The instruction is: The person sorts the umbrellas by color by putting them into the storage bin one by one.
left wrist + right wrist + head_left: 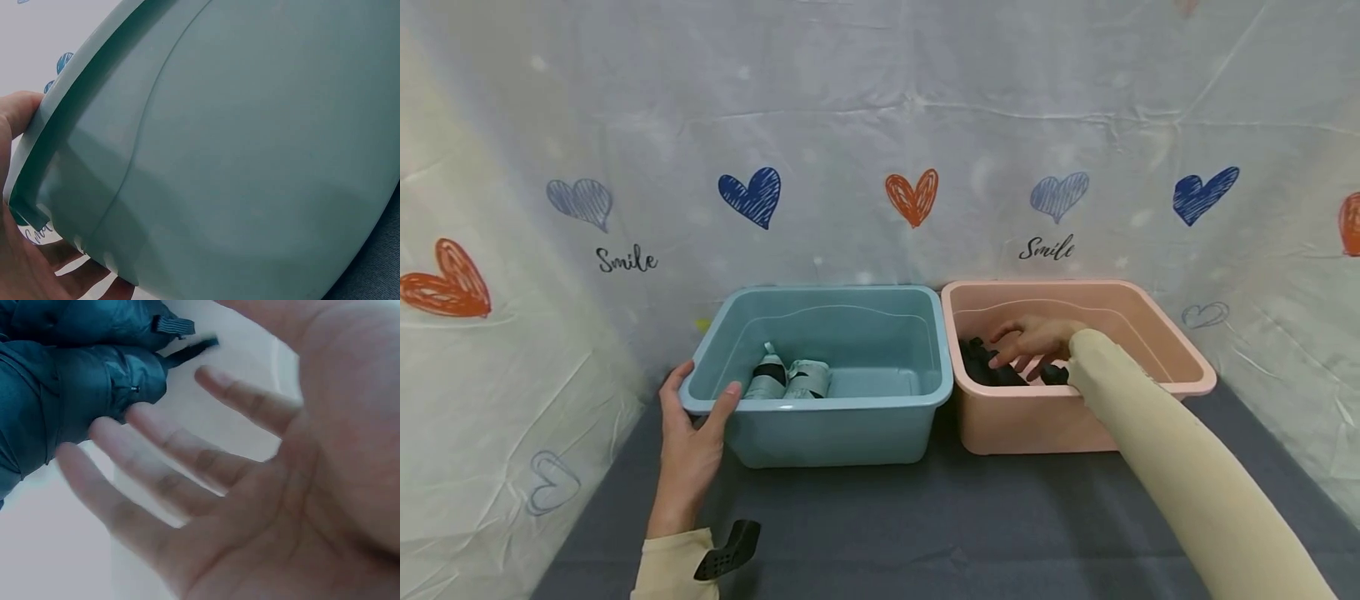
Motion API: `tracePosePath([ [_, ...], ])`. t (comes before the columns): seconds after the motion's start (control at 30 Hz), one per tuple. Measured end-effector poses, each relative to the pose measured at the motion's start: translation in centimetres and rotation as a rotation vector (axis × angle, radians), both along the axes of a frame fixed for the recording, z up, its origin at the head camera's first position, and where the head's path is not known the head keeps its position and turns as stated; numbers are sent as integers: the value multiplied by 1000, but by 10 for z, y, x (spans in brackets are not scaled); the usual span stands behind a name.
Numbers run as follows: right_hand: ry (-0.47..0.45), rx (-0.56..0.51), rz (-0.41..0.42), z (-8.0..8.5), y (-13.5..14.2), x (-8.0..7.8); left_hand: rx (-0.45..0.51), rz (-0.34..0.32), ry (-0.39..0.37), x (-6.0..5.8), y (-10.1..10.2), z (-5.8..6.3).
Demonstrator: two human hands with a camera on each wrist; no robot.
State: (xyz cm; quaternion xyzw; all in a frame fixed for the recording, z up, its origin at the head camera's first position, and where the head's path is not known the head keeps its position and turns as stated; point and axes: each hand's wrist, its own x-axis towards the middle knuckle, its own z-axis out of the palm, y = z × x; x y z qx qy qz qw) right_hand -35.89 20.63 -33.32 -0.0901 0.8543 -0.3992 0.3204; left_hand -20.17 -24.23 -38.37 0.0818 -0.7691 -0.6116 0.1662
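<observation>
My left hand (696, 442) grips the front left corner of a blue plastic bin (827, 433), thumb at the front rim and fingers around the side. Inside that bin lie two pale teal bundles, one with a small loop on top (768, 379) and a shorter one (808, 379), both with black bands. Over the pink bin (1045, 423), my right hand (1037, 340) reaches in with fingers spread and nothing held. Close to its fingertips are dark, shiny fabric bundles (81, 387) with strap ends. Another dark piece (1055, 374) sits beneath the wrist.
Both bins stand side by side on a dark grey cloth-covered table (970, 533). Behind and at the sides hangs a white curtain (850, 83) printed with hearts and "Smile". A black strap-like piece (730, 550) juts from the left wrist.
</observation>
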Motion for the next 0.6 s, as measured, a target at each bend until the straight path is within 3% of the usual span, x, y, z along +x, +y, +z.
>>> tracePosePath([
  [0.2, 105, -22, -4, 18, -6, 1, 7, 16, -6, 2, -3, -4],
  [0.33, 164, -51, -22, 33, -5, 12, 2, 20, -4, 1, -4, -4],
  [0.47, 302, -80, -27, 42, -5, 35, -15, 32, 2, 0, -6, -4],
  [0.6, 530, -91, -17, 42, -5, 68, -39, 43, 4, 0, -7, -3],
])
